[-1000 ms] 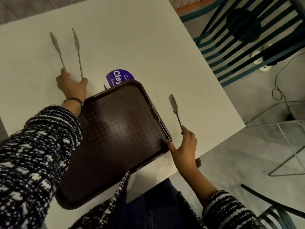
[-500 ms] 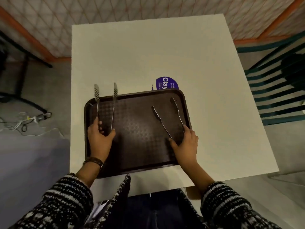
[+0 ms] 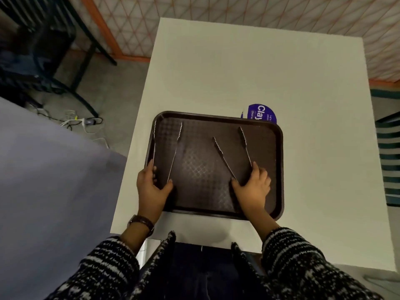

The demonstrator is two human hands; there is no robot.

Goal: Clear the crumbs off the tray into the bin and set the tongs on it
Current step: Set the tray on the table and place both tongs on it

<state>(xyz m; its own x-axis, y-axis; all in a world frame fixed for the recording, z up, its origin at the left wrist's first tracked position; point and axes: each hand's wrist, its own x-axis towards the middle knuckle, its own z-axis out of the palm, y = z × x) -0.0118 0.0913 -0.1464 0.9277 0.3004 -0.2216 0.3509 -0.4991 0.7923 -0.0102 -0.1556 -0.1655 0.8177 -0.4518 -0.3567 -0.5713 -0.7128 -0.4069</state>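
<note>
I log one brown tray [image 3: 216,210] on the white table [image 3: 259,72]. My left hand [image 3: 151,188] is closed around the left tongs [image 3: 174,154], arms splayed over the tray. My right hand [image 3: 252,188] likewise clasps the right tongs [image 3: 223,158].

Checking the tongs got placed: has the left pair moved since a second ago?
Yes. The left tongs, held by the left hand, went from the bare white table onto the brown tray, at its left side.
</note>
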